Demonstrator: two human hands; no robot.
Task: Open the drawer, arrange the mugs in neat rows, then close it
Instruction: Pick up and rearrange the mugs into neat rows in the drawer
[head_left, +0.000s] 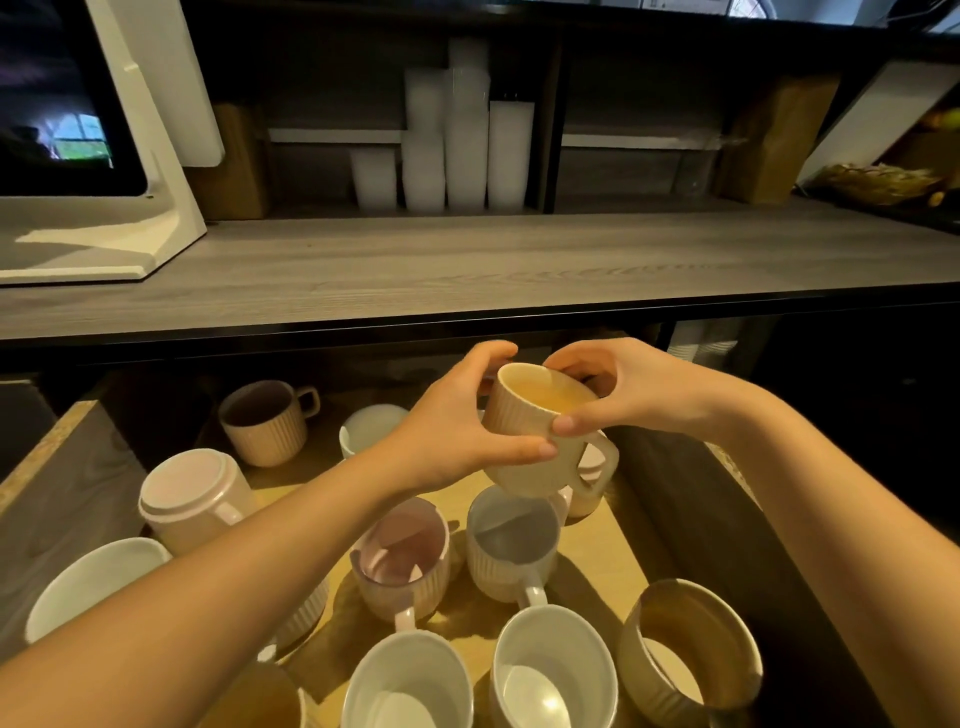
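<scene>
The drawer (62, 499) stands pulled out below the counter, with several ribbed mugs on its wooden floor. A cream ribbed mug (535, 431) is lifted above the drawer, tilted, handle pointing down and right. My left hand (462, 426) grips its left wall and my right hand (618, 389) pinches its rim from the right. Under it stand a grey-white mug (511, 545) and a pink mug (402, 558). One pink mug (195, 499) stands upside down at the left. A beige mug (267, 421) sits at the back.
The grey wooden counter (467, 270) overhangs the drawer's back. A white monitor stand (130, 208) is on the left of it. Stacks of white plastic cups (457, 145) fill the shelf behind. The dark drawer side (727, 545) rises at the right.
</scene>
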